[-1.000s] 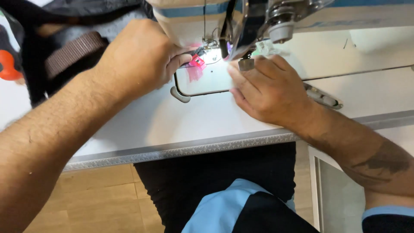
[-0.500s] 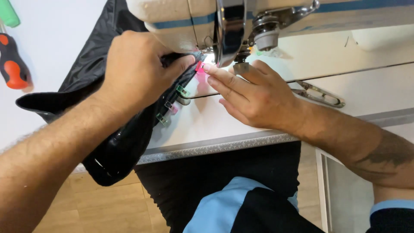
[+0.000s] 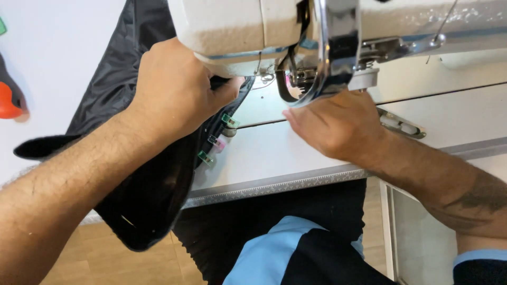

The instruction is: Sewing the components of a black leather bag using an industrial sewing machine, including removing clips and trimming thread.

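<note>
A cream sewing machine [image 3: 248,26] fills the top of the view, its metal needle area [image 3: 306,76] lit from below. My left hand [image 3: 177,87] grips a black fabric piece [image 3: 153,179] and holds its edge under the machine head. Small green and pink clips [image 3: 217,140] line that edge. My right hand [image 3: 332,124] rests flat on the white table [image 3: 274,158] just in front of the needle area, fingertips pointing toward the fabric edge; whether it pinches anything is hidden by the machine.
An orange and black tool handle [image 3: 9,100] lies at the far left. A metal lever [image 3: 401,124] sits on the table right of my right hand. The fabric hangs over the table's front edge [image 3: 274,184]. My lap in blue and black clothing [image 3: 301,258] is below.
The view has moved closer to the machine. My left hand has pulled the black fabric across the table toward the needle, and the clipped edge now lies under the machine head.
</note>
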